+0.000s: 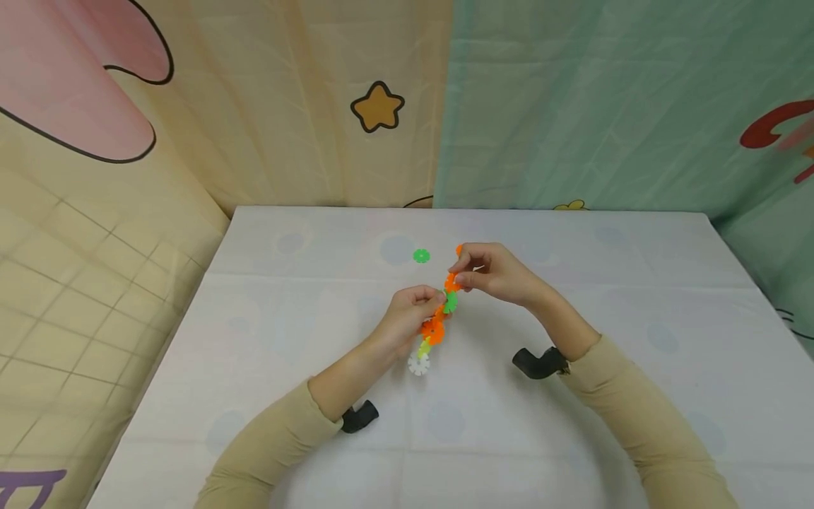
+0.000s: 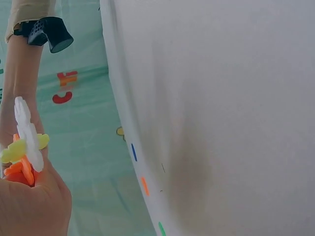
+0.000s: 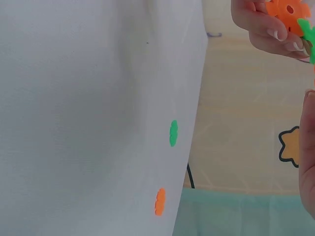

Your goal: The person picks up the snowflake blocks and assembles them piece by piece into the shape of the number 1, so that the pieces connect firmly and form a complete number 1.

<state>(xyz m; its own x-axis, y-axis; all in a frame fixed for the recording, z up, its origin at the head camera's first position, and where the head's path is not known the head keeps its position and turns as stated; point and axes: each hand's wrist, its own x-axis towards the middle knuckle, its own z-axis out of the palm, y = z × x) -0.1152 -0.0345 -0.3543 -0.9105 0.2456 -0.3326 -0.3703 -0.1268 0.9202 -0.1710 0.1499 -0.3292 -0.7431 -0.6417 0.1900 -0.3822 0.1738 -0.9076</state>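
Beige sleeves (image 1: pixel 649 424) lie nearest in the head view; past them, the left hand (image 1: pixel 407 318) pinches a disc chain (image 1: pixel 434 331) mid-length, the right hand (image 1: pixel 502 274) its far end, the long axis slanting away and rightward from the left grip. Left-wrist view: a white disc (image 2: pixel 32 141) ends it, nearside of that grip. Right-wrist view: a green disc (image 3: pixel 173 133) and an orange disc (image 3: pixel 160 202) lie loose beyond both grips.

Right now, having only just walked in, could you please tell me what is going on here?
A person's left hand grips a chain of notched plastic discs above the white-covered table, while the right hand pinches an orange disc at the far end, beside a green disc. Fingers hide whether that orange one is fully slotted in. A white disc forms the near end. A loose green disc lies farther back.
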